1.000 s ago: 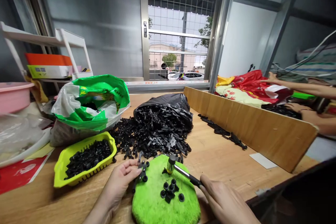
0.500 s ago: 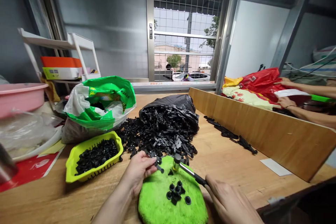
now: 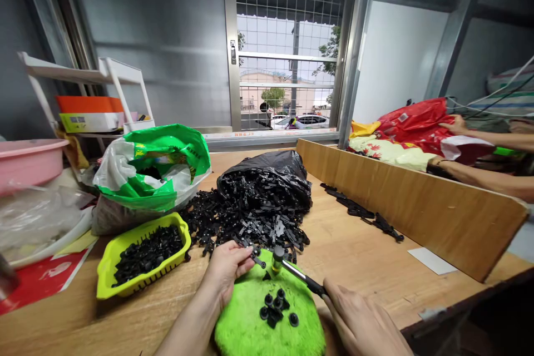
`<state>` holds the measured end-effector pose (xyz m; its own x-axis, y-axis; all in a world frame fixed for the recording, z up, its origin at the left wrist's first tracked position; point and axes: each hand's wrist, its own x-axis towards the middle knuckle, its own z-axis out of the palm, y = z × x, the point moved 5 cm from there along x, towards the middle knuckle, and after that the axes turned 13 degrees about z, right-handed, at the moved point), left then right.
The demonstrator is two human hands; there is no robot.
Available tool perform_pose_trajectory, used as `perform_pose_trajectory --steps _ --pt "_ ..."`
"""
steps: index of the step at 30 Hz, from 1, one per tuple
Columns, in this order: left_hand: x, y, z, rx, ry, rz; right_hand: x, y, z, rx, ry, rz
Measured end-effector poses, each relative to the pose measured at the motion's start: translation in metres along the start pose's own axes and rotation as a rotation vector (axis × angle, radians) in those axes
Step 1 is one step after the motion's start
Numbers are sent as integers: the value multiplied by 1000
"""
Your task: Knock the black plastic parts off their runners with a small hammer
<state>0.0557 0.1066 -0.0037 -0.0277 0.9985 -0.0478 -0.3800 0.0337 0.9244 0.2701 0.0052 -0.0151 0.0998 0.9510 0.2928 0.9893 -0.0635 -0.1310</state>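
My left hand [image 3: 228, 267] pinches a small black plastic piece [image 3: 259, 260] over the far left edge of a round, fuzzy green pad [image 3: 250, 339]. In my right hand [image 3: 354, 311] is the black grip of a small mallet [image 3: 298, 273], whose dark and yellowish head rests low over the pad's far part. A small black part [image 3: 267, 276] lies beside the mallet head. Nearer to me on the pad sit several black round-topped parts [image 3: 276, 303]. Behind the pad, a heap of black plastic pieces [image 3: 250, 217] spills from a black plastic bag [image 3: 287, 169].
A yellow-green basket [image 3: 105, 267] of black parts stands left, near a green-and-white bag [image 3: 175, 194] and a pink basin [image 3: 33, 161]. A wooden divider [image 3: 409, 200] runs along the right, with black strips [image 3: 362, 211] before it. Beyond it, another person's hands [image 3: 456, 125] handle a red bag [image 3: 417, 122].
The view has shifted slightly, so most things appear a little further left. My hands keep the same holds. Past the divider, the other person's hands have moved on the red bag.
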Motion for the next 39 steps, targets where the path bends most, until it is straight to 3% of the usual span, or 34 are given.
perform_pose_trajectory --steps 9,15,21,27,31,39 --pt "4 0 -8 -25 96 71 -4 -23 -24 60 43 -124" --pt "4 0 -2 13 57 34 1 -4 -12 34 27 10" --pt "5 -3 9 17 20 -12 0 20 -1 398 -92 148" --pt "5 -6 13 23 23 -27 -4 38 17 521 -155 161" --pt "5 -9 15 50 9 -47 -5 39 24 537 -236 109" --pt "5 -11 18 91 2 -69 -9 30 15 557 -169 170"
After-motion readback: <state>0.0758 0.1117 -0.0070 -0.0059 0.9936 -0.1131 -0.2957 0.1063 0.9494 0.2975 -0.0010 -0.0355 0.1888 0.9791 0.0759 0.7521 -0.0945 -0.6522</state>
